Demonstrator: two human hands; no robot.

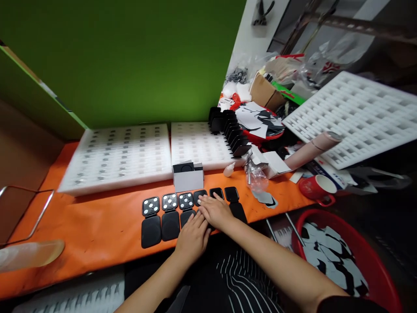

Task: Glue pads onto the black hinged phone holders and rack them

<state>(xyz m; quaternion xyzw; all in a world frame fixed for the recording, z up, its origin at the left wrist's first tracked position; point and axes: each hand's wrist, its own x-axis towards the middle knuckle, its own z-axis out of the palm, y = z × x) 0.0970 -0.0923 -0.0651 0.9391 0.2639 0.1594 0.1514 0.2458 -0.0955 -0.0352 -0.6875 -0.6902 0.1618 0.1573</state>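
No legible text, labels, brands or numbers anywhere in view.

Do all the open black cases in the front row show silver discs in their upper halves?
No, only the three leftmost cases show discs; the two rightmost cases are plain black.

Orange tabletop [97,226] left of the black cases [151,219] is open; foam trays [120,152] block far side (right end cluttered).
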